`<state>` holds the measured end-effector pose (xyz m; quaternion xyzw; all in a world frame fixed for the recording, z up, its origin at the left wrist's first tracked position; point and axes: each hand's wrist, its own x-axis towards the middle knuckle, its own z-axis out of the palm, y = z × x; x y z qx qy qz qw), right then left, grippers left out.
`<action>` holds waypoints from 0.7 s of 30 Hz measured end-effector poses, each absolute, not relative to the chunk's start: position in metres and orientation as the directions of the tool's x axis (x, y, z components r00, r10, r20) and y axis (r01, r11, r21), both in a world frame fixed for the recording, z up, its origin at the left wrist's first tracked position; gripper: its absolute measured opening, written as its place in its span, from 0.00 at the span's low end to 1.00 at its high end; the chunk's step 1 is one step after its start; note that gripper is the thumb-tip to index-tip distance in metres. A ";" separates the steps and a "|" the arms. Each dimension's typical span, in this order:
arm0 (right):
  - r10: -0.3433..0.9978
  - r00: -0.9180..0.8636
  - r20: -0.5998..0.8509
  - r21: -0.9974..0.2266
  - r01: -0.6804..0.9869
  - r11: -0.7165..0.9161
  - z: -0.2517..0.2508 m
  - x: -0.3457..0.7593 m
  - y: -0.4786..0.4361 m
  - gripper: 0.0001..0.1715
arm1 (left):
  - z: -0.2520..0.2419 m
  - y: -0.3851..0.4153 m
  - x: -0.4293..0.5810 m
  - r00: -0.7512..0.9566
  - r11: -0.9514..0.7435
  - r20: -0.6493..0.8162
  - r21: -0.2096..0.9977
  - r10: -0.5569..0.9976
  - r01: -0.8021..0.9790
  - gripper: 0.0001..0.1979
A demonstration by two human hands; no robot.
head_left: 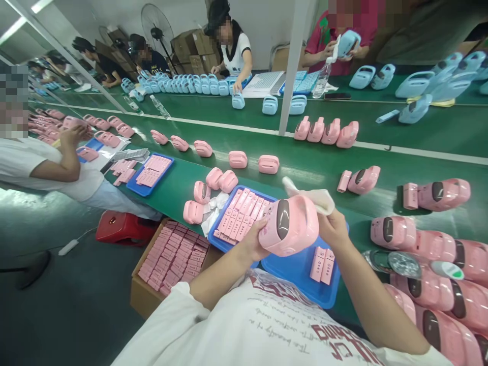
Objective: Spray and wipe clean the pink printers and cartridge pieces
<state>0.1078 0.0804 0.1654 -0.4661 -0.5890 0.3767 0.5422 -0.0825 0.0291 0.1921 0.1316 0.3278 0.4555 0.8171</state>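
Observation:
My left hand (pixel 253 244) is closed around the lower left end of a glossy pink plastic housing (pixel 295 231) with a dark oval window and a loop handle. The housing is tilted above two blue trays. My right hand (pixel 334 227), at its far side, grips a white cloth (pixel 322 198) that sticks out past the handle; some of its fingers are hidden behind the housing. Below lies a blue tray (pixel 290 284) with two pink rectangular pieces (pixel 322 265). Left of it, another blue tray (pixel 212 240) holds rows of similar pink pieces (pixel 236 218).
Pink housings (pixel 392 231) and a clear bottle (pixel 400 263) crowd the right side. More housings (pixel 269 163) line the green belt (pixel 251 185). A carton (pixel 139 300) of pink pieces stands lower left. Co-workers sit across the belt, handling blue housings (pixel 238 100); another person (pixel 57 162) works at left.

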 end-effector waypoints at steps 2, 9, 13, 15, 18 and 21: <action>0.974 0.157 0.164 -0.985 -0.035 0.171 0.165 0.103 0.082 0.24 | 0.195 0.031 -0.087 0.288 0.482 -0.395 0.598 0.873 -0.641 0.27; 0.990 -0.038 0.139 -0.964 -0.232 0.126 0.199 0.082 0.060 0.30 | 0.200 0.032 -0.093 0.003 0.189 -0.223 0.818 0.975 -0.543 0.37; 0.974 -0.068 0.214 -0.954 -0.229 0.194 0.213 0.069 0.038 0.45 | 0.200 0.027 -0.088 -0.044 0.067 -0.106 0.847 0.993 -0.528 0.39; 0.971 -0.054 0.233 -0.948 -0.235 0.214 0.219 0.065 0.033 0.44 | 0.200 0.023 -0.086 -0.053 0.040 -0.079 0.851 0.995 -0.523 0.42; 0.969 0.012 0.246 -0.945 -0.220 0.242 0.223 0.063 0.029 0.32 | 0.200 0.017 -0.082 -0.060 0.044 -0.085 0.865 0.995 -0.499 0.47; 0.952 0.154 0.266 -0.939 -0.184 0.292 0.216 0.067 0.021 0.25 | 0.197 0.012 -0.080 -0.105 0.014 -0.075 0.871 0.992 -0.492 0.51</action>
